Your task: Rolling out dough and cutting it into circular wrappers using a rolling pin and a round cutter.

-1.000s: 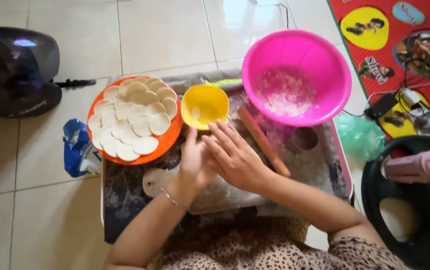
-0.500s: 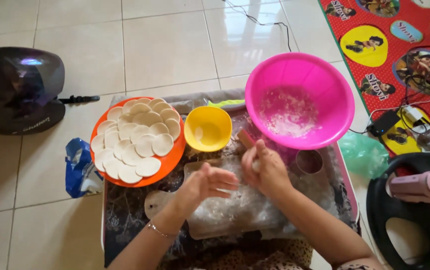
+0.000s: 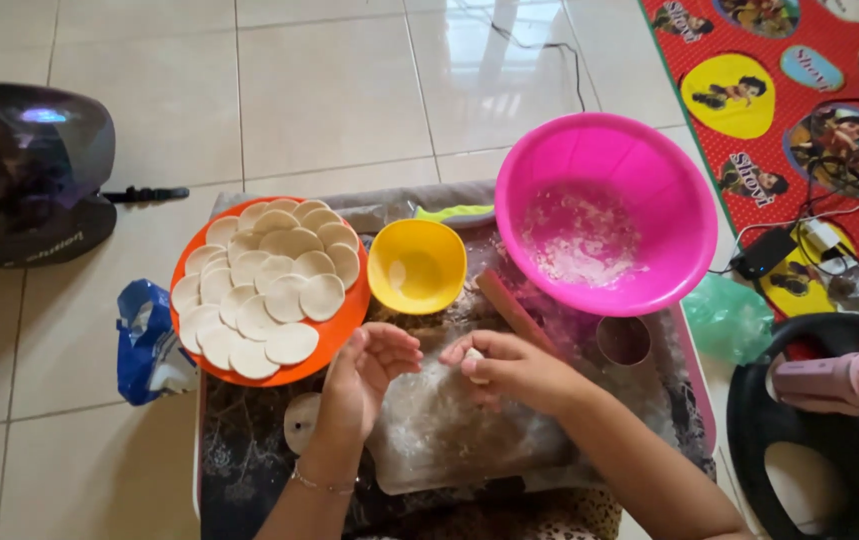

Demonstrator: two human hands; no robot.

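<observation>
My left hand (image 3: 367, 377) hovers cupped and empty over a floured board (image 3: 449, 440), fingers apart. Just to its right, my right hand (image 3: 509, 370) is closed around a small lump of white dough (image 3: 473, 357). An orange plate (image 3: 341, 322) stacked with several thin round dough discs (image 3: 269, 290) sits to the left of my left hand. A small yellow bowl (image 3: 416, 265) stands just beyond both hands. A wooden rolling pin (image 3: 511, 308) lies past my right hand, beside a large pink bowl (image 3: 604, 210) dusted with flour.
A round metal cutter (image 3: 623, 340) rests on the tray's right side. One loose dough disc (image 3: 301, 422) lies by my left wrist. A blue packet (image 3: 149, 340) and a dark helmet (image 3: 29, 170) sit on the tiled floor to the left. A green bag (image 3: 727, 318), cables and a black round object (image 3: 819, 440) lie to the right.
My hands were pressed together over the board a second ago. They have since parted, and the right hand now holds a dough lump. The view has shifted slightly.
</observation>
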